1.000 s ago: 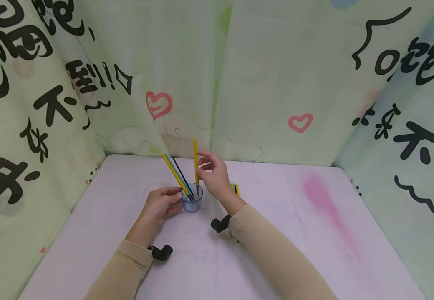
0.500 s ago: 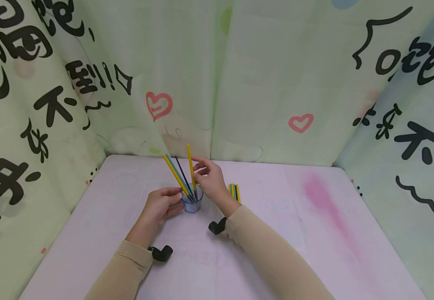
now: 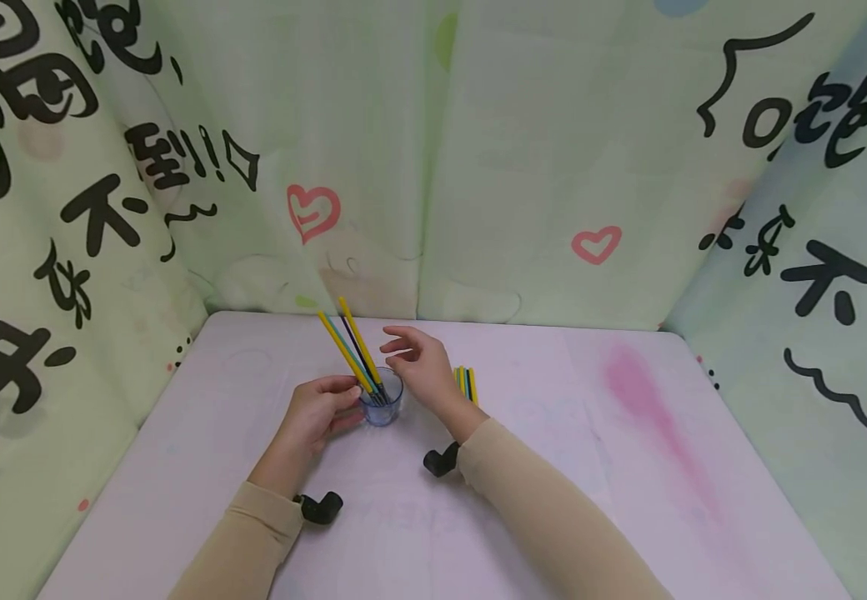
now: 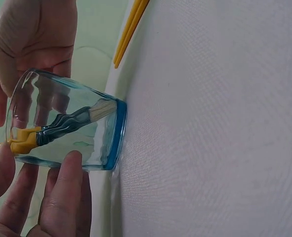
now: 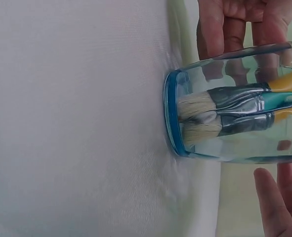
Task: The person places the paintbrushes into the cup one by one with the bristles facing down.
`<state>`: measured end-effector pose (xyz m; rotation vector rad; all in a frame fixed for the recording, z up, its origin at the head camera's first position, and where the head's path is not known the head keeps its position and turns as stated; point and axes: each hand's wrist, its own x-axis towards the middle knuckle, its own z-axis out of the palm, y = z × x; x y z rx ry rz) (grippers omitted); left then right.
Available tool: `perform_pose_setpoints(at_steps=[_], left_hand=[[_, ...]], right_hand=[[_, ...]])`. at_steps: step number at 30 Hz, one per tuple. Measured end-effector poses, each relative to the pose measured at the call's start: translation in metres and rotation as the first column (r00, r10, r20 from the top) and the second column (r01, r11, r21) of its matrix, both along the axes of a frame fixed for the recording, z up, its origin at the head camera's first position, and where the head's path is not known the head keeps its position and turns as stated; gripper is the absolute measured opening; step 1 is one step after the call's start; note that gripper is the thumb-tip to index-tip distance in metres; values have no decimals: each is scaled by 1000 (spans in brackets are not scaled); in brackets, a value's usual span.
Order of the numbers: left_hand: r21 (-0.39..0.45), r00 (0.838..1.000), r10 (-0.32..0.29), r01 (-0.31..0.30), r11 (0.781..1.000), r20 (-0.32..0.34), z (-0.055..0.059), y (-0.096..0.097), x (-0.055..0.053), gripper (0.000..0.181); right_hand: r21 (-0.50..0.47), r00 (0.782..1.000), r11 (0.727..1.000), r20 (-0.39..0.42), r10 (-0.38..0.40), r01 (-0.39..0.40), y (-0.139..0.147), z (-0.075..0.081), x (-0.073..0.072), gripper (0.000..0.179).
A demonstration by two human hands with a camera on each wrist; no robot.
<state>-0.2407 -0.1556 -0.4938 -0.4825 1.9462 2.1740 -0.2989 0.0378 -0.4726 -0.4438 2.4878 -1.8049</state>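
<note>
A clear glass cup [image 3: 383,417] with a blue base stands upright on the table. My left hand [image 3: 321,410] holds it from the left, thumb at the rim and fingers along the side. Several paintbrushes [image 3: 346,348] with yellow, teal and dark handles lean to the left in the cup. Their pale bristles [image 5: 197,106] point down at the base in the right wrist view. My right hand [image 3: 422,371] hovers just right of the rim, fingers loosely bent and holding nothing. In the left wrist view a yellow-handled brush [image 4: 24,140] shows through the glass.
Behind the right wrist, more yellow, teal and dark sticks [image 3: 467,382] lie on the table, partly hidden by the arm. The pale pink table [image 3: 553,467] carries a pink stain [image 3: 651,417]. Printed curtains [image 3: 508,167] enclose its back and both sides.
My right hand has lowered a yellow brush into the cup and let it go; that brush now leans left with the others. The left hand has stayed on the cup.
</note>
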Motion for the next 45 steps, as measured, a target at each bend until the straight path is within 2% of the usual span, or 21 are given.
perform_pose_setpoints(at_steps=[8, 18, 27, 36, 45], left_hand=[[7, 1000, 2, -2, 1000, 0, -1, 1, -1, 36], [-15, 1000, 5, -4, 1000, 12, -1, 1, -1, 35], [30, 1000, -4, 4, 1000, -7, 1, 1, 1, 38], [32, 1000, -13, 13, 999, -10, 2, 0, 2, 38], [24, 1000, -11, 12, 1000, -4, 2, 1, 1, 37]], right_hand=[[-85, 1000, 996, 27, -10, 12, 10, 3, 3, 47], [-117, 998, 993, 59, -16, 23, 24, 4, 9, 49], [-122, 995, 992, 96, -27, 38, 38, 4, 13, 50], [-121, 992, 991, 121, -39, 54, 54, 0, 18, 51], [-79, 989, 995, 137, -55, 67, 68, 0, 25, 50]])
